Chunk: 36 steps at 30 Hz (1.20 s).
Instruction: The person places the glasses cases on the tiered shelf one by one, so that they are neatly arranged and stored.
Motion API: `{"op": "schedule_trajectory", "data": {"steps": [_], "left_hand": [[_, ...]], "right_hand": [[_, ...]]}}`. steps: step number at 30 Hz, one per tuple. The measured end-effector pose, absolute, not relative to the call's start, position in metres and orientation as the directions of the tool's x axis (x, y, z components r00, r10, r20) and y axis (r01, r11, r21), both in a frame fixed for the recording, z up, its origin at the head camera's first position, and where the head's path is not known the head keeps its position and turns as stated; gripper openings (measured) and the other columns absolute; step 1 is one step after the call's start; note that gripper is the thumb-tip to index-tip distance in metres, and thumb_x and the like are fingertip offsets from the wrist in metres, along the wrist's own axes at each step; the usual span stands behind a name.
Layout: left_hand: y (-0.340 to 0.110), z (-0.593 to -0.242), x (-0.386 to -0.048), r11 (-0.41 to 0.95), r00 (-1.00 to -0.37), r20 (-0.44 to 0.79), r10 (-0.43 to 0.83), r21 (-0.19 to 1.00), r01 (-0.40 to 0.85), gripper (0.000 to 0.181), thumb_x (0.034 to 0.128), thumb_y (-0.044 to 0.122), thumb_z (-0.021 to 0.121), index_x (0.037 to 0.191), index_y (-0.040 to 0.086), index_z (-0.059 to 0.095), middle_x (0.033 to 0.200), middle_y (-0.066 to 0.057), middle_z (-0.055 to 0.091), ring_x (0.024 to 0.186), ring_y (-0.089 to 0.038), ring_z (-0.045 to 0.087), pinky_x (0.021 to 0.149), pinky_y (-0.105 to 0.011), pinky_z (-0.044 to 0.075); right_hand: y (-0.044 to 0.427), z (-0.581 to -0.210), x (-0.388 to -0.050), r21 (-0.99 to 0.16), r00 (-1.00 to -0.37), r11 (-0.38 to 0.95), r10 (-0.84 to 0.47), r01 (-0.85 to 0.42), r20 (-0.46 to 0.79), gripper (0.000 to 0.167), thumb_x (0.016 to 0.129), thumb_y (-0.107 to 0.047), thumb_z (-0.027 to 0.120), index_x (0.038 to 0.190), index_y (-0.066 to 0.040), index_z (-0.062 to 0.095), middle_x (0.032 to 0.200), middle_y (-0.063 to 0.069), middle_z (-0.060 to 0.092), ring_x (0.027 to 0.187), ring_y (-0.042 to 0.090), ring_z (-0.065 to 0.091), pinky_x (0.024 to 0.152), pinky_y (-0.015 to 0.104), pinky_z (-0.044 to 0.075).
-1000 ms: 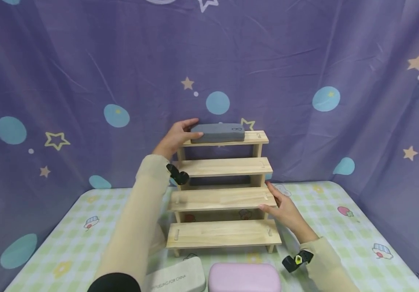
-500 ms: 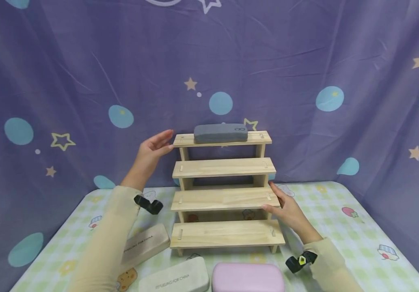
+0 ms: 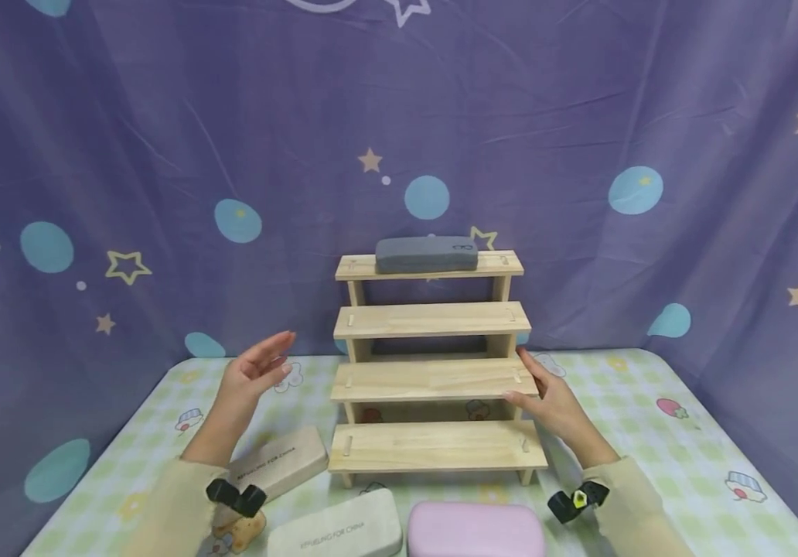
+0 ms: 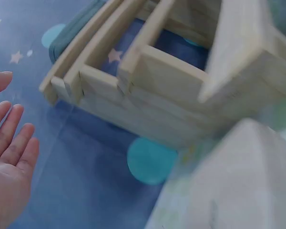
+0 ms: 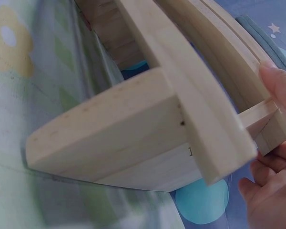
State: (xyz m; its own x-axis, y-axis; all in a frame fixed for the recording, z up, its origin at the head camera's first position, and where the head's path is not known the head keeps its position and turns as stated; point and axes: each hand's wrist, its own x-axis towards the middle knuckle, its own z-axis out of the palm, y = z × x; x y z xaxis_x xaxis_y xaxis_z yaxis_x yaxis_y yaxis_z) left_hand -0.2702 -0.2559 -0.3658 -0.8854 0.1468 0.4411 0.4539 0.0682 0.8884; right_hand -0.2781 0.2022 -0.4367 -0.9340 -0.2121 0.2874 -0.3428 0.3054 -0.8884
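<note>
Grasped wooden rack (image 3: 434, 319) by right edge with right hand (image 3: 557, 402); held left hand (image 3: 246, 383) loose, unclenched, beyond its left edge

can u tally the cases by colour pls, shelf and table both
Grey-blue case, on the top shelf: 1
Cream cases with lettering, on the table: 2
Pink case, on the table: 1
Total: 4
</note>
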Motion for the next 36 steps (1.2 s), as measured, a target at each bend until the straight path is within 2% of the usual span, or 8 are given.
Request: {"op": "schedule_trajectory", "data": {"steps": [6,12,16,20,24,30,36], "left_hand": [[-0.279,-0.39,-0.248,0.081,-0.898,0.413,0.154,0.9,0.428,0.044,0.0916,-0.004,0.055,0.134,-0.008,0.044,0.126,0.014,0.059,0.115,0.0,0.053,0.09,-0.015,0.044],[-0.297,-0.408,-0.225,0.006,-0.913,0.377,0.155,0.924,0.382,0.04,0.0934,-0.007,0.049,0.133,-0.006,0.047,0.125,0.012,0.06,0.115,0.0,0.053,0.089,-0.014,0.043],[-0.305,-0.417,-0.208,0.019,-0.946,0.305,0.113,0.951,0.308,0.04,0.0934,-0.004,0.052,0.133,-0.002,0.049,0.121,0.015,0.061,0.112,0.003,0.054,0.088,-0.012,0.043],[-0.313,-0.425,-0.192,0.056,-0.988,0.148,0.046,0.987,0.15,0.044,0.0945,0.006,0.055,0.137,0.0,0.045,0.12,0.018,0.061,0.109,0.007,0.053,0.085,-0.011,0.043],[-0.321,-0.435,-0.181,0.128,-0.999,0.016,-0.031,0.992,0.012,0.05,0.0942,0.014,0.058,0.14,0.001,0.042,0.117,0.022,0.06,0.104,0.009,0.052,0.081,-0.01,0.042],[-0.327,-0.446,-0.178,0.154,-0.996,0.013,-0.084,0.988,0.0,0.051,0.0924,0.012,0.06,0.139,-0.001,0.043,0.112,0.025,0.06,0.103,0.012,0.05,0.08,-0.007,0.04],[-0.335,-0.451,-0.179,0.205,-0.991,-0.032,-0.132,0.977,-0.059,0.06,0.0898,0.019,0.065,0.141,-0.001,0.04,0.108,0.03,0.058,0.102,0.017,0.046,0.08,-0.004,0.035]], "right_hand": [[0.203,-0.435,-0.277,-0.889,-0.933,0.299,-0.208,-0.348,0.295,0.082,0.087,-0.016,0.069,0.148,0.004,0.017,0.154,0.022,0.013,0.141,0.036,0.01,0.095,0.001,0.02],[0.202,-0.436,-0.277,-0.893,-0.936,0.293,-0.192,-0.341,0.294,0.082,0.086,-0.015,0.069,0.148,0.003,0.018,0.154,0.022,0.013,0.141,0.036,0.011,0.094,0.0,0.022],[0.202,-0.436,-0.277,-0.896,-0.937,0.287,-0.189,-0.34,0.294,0.082,0.085,-0.014,0.07,0.148,0.002,0.019,0.154,0.022,0.014,0.141,0.036,0.012,0.093,0.0,0.023],[0.202,-0.437,-0.278,-0.9,-0.937,0.275,-0.192,-0.337,0.292,0.083,0.085,-0.014,0.07,0.148,0.002,0.019,0.154,0.022,0.014,0.141,0.035,0.013,0.093,0.001,0.025],[0.202,-0.438,-0.279,-0.899,-0.935,0.275,-0.2,-0.34,0.292,0.083,0.085,-0.015,0.07,0.148,0.003,0.018,0.154,0.022,0.013,0.141,0.036,0.012,0.094,0.002,0.025],[0.201,-0.437,-0.28,-0.886,-0.926,0.285,-0.208,-0.365,0.314,0.081,0.086,-0.012,0.069,0.147,0.005,0.019,0.153,0.024,0.013,0.141,0.037,0.012,0.094,0.001,0.022],[0.201,-0.437,-0.279,-0.897,-0.932,0.273,-0.201,-0.348,0.301,0.082,0.086,-0.013,0.069,0.148,0.003,0.018,0.154,0.023,0.013,0.141,0.036,0.012,0.094,0.001,0.023]]}}
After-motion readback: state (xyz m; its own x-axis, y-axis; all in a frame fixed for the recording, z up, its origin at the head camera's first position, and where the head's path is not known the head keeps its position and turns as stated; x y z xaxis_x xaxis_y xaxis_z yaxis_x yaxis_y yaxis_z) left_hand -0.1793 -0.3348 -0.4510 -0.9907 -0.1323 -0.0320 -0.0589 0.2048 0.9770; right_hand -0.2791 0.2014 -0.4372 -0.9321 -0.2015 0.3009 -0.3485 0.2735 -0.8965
